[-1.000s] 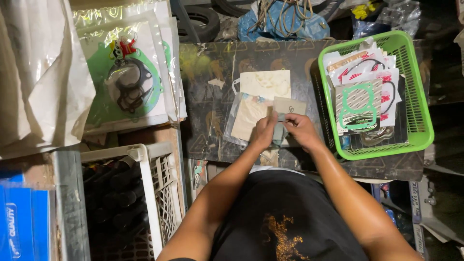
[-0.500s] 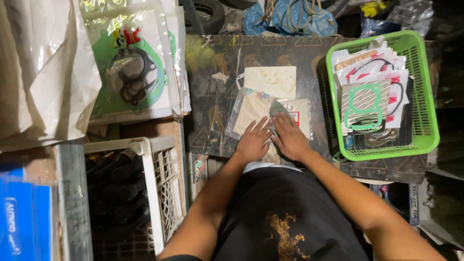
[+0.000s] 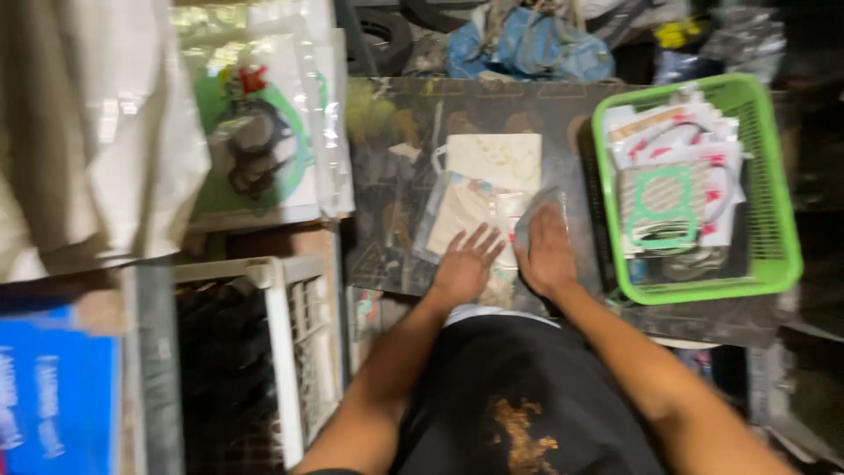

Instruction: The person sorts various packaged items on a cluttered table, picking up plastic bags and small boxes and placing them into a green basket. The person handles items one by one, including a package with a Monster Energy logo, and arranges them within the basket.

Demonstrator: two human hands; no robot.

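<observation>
We look down on a dark, scuffed desk (image 3: 396, 149) whose top is mottled with pale smears, set in a dim, crowded room. Our left hand (image 3: 464, 262) lies flat with its fingers spread wide on a clear plastic packet (image 3: 457, 211) near the front edge of the desk, holding nothing. Our right hand (image 3: 547, 255) sits just beside it, palm down over the packet's right end, with a bit of clear film (image 3: 538, 211) curling up at its fingertips; we cannot tell whether the fingers pinch it. Just beyond the packet lies a cream sheet (image 3: 497, 158), touching it. To the right, a green plastic basket (image 3: 778, 220) rests on the desk, filled with flat packets and a green gasket on top. To the left, off the desk, a large gasket card in a clear sleeve (image 3: 264, 132) leans beside a pale bag (image 3: 79, 132). Below that stand a white crate (image 3: 281, 352) and a blue box (image 3: 53, 396). Behind the desk we see a blue bundle (image 3: 527, 44) and a tyre (image 3: 378, 26).
</observation>
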